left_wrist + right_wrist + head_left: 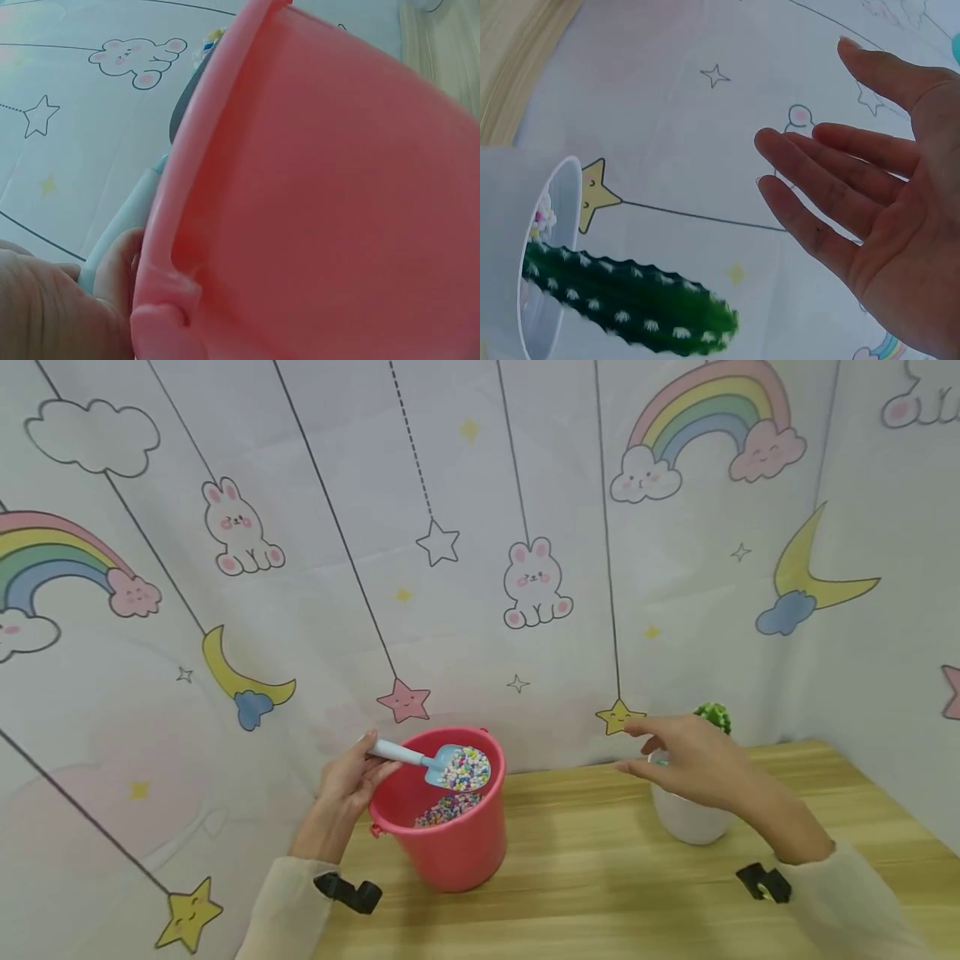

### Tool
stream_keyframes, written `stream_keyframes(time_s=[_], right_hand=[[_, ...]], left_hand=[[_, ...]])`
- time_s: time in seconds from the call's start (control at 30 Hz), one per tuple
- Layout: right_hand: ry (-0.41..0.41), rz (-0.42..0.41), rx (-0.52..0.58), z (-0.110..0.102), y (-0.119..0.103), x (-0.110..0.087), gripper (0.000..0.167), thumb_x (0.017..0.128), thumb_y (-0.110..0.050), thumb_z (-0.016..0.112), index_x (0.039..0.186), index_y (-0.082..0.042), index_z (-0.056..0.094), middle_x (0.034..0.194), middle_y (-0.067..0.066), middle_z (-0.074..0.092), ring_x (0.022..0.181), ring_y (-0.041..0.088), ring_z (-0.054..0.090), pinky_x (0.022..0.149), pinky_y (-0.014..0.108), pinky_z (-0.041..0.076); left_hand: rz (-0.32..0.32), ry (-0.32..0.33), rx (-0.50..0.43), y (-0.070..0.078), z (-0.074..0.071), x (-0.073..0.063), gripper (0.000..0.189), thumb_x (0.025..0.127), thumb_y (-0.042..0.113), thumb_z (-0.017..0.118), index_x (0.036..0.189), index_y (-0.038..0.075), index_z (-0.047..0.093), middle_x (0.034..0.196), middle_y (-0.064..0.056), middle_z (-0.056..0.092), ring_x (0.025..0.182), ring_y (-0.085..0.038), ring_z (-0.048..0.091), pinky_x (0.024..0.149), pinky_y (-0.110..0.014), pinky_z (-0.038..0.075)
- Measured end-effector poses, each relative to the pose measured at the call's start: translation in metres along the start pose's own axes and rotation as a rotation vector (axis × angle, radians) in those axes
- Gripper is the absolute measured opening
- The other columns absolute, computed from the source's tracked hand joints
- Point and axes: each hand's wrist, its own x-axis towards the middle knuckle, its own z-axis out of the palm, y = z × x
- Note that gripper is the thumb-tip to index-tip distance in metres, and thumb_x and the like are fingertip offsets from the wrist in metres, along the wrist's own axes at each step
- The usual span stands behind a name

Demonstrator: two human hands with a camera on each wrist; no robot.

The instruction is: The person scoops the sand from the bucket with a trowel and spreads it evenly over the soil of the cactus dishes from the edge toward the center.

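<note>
My left hand (pixel 341 789) holds the pale handle (pixel 124 217) of a small light-blue toy shovel (pixel 401 753). Its scoop carries a heap of multicoloured beads (pixel 467 768) over the mouth of a pink-red bucket (pixel 457 852). More beads (pixel 448 810) lie inside the bucket. In the left wrist view, the bucket wall hides most of the scoop. My right hand (pixel 693 762) is in the air by a white pot (pixel 690 822), its fingers extended and holding nothing. A green cactus (pixel 637 300) stands in this pot, with pale beads (pixel 543 216) at its base.
Bucket and pot both stand on a wood-grain table (pixel 585 868). Behind it hangs a white cloth backdrop (pixel 465 643) printed with rabbits, stars, moons and rainbows. Black wrist mounts (pixel 348 893) are strapped over the sleeves.
</note>
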Motion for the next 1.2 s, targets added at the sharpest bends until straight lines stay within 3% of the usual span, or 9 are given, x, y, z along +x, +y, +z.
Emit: stream_keyframes(time_s=[0.3,0.6,0.87,1.0,1.07,1.2], right_hand=[[0.197,-0.005,0.068,-0.015,0.027,-0.035,0.034,0.087,-0.02,0.087,0.115,-0.003,0.077,0.104,0.009,0.081,0.079,0.009,0.077,0.067,0.027,0.064],[0.28,0.066,0.038,-0.01,0.049,-0.06,0.02,0.087,-0.017,0.087,0.102,-0.006,0.08,0.097,0.009,0.082,0.077,0.007,0.076,0.064,0.021,0.061],[0.306,0.16,0.09,0.001,0.084,-0.077,0.014,0.087,-0.021,0.087,0.094,-0.012,0.08,0.086,0.004,0.081,0.073,-0.012,0.066,0.062,0.004,0.051],[0.309,0.184,0.076,0.009,0.099,-0.083,0.024,0.085,-0.026,0.089,0.096,-0.007,0.08,0.086,0.01,0.081,0.069,-0.006,0.069,0.06,0.008,0.054],[0.298,0.213,0.063,0.012,0.106,-0.085,0.031,0.085,-0.03,0.089,0.098,-0.004,0.08,0.09,0.013,0.081,0.071,0.005,0.073,0.06,0.015,0.057],[0.198,0.291,0.032,0.021,0.116,-0.086,0.051,0.088,-0.043,0.084,0.115,0.0,0.076,0.109,0.023,0.078,0.089,0.035,0.077,0.073,0.043,0.066]], left_hand=[[0.031,-0.025,0.011,-0.004,0.02,-0.005,0.051,0.109,0.032,0.058,0.15,0.003,0.049,0.091,-0.003,0.074,0.082,-0.017,0.081,0.099,-0.039,0.061],[0.058,-0.067,0.028,-0.007,0.044,-0.01,0.047,0.11,0.027,0.056,0.148,0.001,0.051,0.093,-0.005,0.072,0.082,-0.018,0.079,0.085,-0.035,0.067],[0.081,-0.092,0.026,-0.014,0.059,-0.01,0.041,0.11,0.024,0.057,0.14,-0.002,0.055,0.092,-0.008,0.071,0.08,-0.018,0.08,0.075,-0.031,0.068],[0.088,-0.091,0.03,-0.018,0.064,-0.012,0.04,0.11,0.024,0.057,0.139,-0.003,0.056,0.094,-0.009,0.071,0.08,-0.019,0.08,0.078,-0.032,0.068],[0.091,-0.1,0.028,-0.019,0.068,-0.013,0.04,0.11,0.024,0.057,0.139,-0.004,0.056,0.095,-0.009,0.072,0.081,-0.019,0.08,0.081,-0.034,0.068],[0.079,-0.124,0.005,-0.021,0.077,-0.015,0.039,0.11,0.024,0.058,0.137,-0.004,0.056,0.094,-0.01,0.072,0.081,-0.019,0.08,0.081,-0.035,0.068]])
